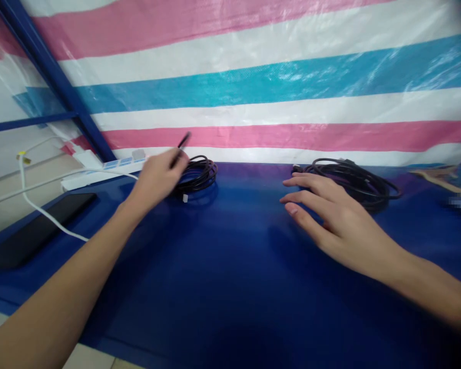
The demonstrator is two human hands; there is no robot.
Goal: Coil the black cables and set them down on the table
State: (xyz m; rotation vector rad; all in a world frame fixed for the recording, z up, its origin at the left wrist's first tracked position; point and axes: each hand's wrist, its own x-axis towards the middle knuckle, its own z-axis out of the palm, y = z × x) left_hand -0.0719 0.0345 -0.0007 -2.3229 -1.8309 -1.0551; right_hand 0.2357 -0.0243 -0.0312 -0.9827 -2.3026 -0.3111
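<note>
My left hand is closed around a slim black stick-like thing, blurred so its kind is unclear. Right beside that hand lies a coiled black cable with a small pale plug at its near side; the hand hides part of the coil. My right hand hovers over the blue tabletop with its fingers apart and nothing in them. Behind it rests a second coil of black cable, partly covered by the fingers and the back of the hand.
A white power strip with a plugged-in white adapter stands at the back left. Its white cord crosses a flat black phone-like slab. Striped sheeting backs the blue table. A brownish item lies far right.
</note>
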